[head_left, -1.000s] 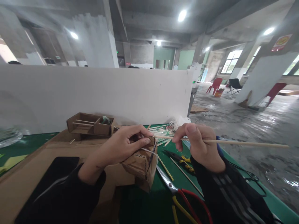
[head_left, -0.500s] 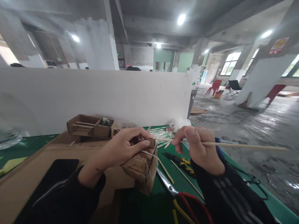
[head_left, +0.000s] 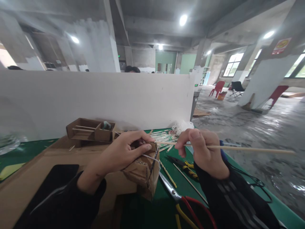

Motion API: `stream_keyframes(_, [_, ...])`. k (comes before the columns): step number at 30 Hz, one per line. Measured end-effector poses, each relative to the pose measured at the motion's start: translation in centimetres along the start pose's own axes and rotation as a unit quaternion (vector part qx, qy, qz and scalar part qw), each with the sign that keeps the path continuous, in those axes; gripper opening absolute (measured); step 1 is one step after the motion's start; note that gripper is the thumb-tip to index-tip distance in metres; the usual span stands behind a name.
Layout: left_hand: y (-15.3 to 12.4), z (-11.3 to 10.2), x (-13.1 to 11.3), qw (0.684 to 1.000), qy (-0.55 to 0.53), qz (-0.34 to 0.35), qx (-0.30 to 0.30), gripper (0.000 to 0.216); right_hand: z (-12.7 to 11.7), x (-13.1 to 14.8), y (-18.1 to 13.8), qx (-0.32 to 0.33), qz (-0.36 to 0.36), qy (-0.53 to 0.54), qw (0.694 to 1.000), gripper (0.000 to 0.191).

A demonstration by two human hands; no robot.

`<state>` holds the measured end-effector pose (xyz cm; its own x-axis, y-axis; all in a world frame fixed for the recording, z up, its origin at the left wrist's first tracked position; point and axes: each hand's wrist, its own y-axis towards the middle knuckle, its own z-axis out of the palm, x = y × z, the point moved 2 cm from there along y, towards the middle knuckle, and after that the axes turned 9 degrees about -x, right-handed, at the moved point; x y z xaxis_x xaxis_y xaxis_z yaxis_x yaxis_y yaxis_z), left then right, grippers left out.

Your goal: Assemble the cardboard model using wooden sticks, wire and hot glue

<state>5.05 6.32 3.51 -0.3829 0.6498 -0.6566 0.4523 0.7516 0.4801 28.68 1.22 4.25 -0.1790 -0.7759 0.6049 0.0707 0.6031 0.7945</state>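
My left hand (head_left: 130, 149) is closed on the top edge of a small cardboard box (head_left: 143, 170), which is tilted at the table's middle. A white cord (head_left: 151, 157) runs from under my left thumb across the box's near corner. My right hand (head_left: 202, 149) is closed around a thin wooden stick (head_left: 250, 149) held nearly level. The stick's left end reaches the box's upper corner beside my left fingertips; whether it goes into the cardboard I cannot tell. Below the hands lie scissors (head_left: 173, 190) with red and yellow handles and black-and-yellow pliers (head_left: 183, 163).
A cardboard tray with sticks (head_left: 81, 135) stands at the back, before a white partition (head_left: 100, 98). A black phone-like slab (head_left: 54, 181) lies on flat cardboard at left. Loose sticks (head_left: 164, 135) and white string (head_left: 182, 127) lie behind the hands. A dark cable (head_left: 252, 178) hangs at right.
The view has shifted very slightly. Both hands keep their grips, and the stick and box hold nearly the same position to each other.
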Motion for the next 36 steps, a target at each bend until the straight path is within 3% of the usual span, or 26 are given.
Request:
stream_keyframes(15, [0.04, 0.01, -0.47, 1.0, 0.01, 0.012, -0.003, 0.024, -0.06, 0.12, 0.05, 0.003, 0.019, -0.005, 1.0, 0.057])
stream_keyframes(36, [0.04, 0.12, -0.2, 1.0, -0.004, 0.006, -0.002, 0.017, -0.11, -0.11, -0.14, 0.008, 0.005, -0.003, 1.0, 0.055])
